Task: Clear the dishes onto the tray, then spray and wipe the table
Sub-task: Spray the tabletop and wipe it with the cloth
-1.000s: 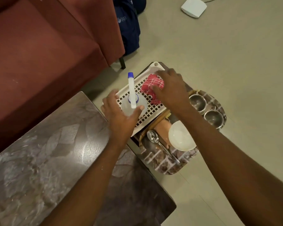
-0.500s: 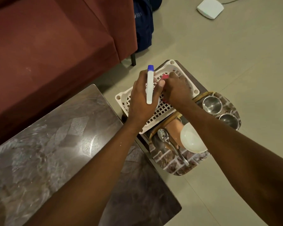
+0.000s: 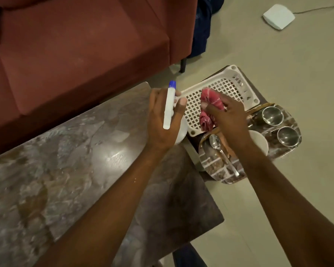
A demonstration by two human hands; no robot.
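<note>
A dark red sofa (image 3: 75, 51) filled the upper left, cut off by the top and left edges. In front of it stood the marble-patterned table (image 3: 69, 180), glossy and partly blurred toward the lower left; both forearms covered parts of it.

Beside the far right end of the table was a white perforated basket (image 3: 220, 87), and just next to it a patterned tray (image 3: 220, 170) with a brick-like print. In the tray were two steel cups (image 3: 272, 115) standing close together, a white bowl (image 3: 260, 141) partly hidden behind the right wrist, and a spoon (image 3: 218, 149) lying with its handle toward the near rim. Something tan lay beside the spoon, but the arm hid most of it and I could not tell what it was.

The left hand (image 3: 162, 120) was closed around a spray bottle (image 3: 169, 106), held over the table's end; its long white nozzle with a blue tip showed above the hand, while the body was mostly hidden under the palm. The right hand (image 3: 228, 116) was clenched on a red cloth (image 3: 208, 110) above the basket, and the fingers hid a part of the cloth.

A white box (image 3: 279, 16) with a cable lay on the floor, far from the tray.
</note>
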